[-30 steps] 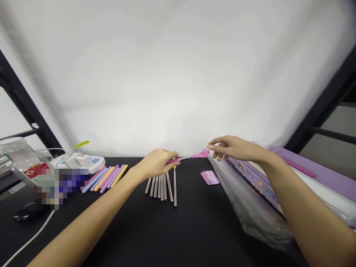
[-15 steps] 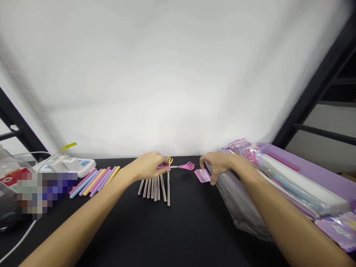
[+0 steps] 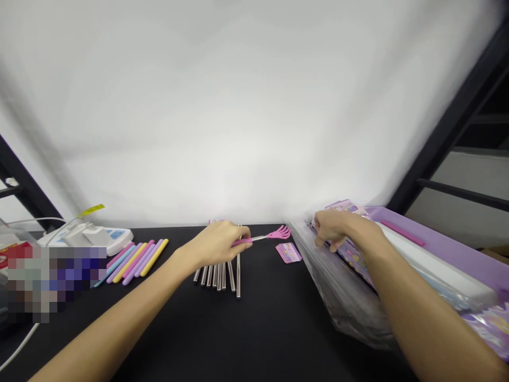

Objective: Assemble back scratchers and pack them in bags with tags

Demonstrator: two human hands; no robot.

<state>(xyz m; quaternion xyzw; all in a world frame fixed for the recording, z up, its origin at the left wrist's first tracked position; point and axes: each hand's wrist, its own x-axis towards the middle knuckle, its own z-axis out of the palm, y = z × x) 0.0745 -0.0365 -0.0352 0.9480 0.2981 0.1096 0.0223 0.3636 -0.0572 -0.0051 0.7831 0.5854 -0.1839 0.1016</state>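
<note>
The rods (image 3: 219, 278) look shiny metal, the pink claw (image 3: 277, 234) smooth plastic, the tabletop (image 3: 254, 329) matt.

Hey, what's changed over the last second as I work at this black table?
Your right hand has moved from near the prongs of the pink back scratcher, past the printed cards, rightward to the clear plastic bag; whether it grips anything is unclear. Your left hand still holds the scratcher's handle. The cards, metal rods and pastel sticks stayed put.
</note>
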